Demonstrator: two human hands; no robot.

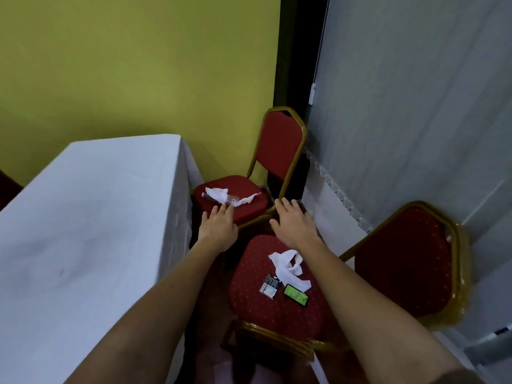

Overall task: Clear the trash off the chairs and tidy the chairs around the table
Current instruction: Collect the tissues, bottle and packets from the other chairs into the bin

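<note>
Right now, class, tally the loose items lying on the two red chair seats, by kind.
Crumpled white tissues: 2
Clear plastic bottle: 1
Small packet: 1
Phone, screen lit green: 1
Total: 5

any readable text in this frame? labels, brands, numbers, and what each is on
No text can be read.
Small packet on the near chair: printed marks, too blurred to read.
Phone beside it: lit green screen, content too small to read.
Bottle among tissues on the far chair: no label legible.
Tablecloth and walls: no writing or signs.
</note>
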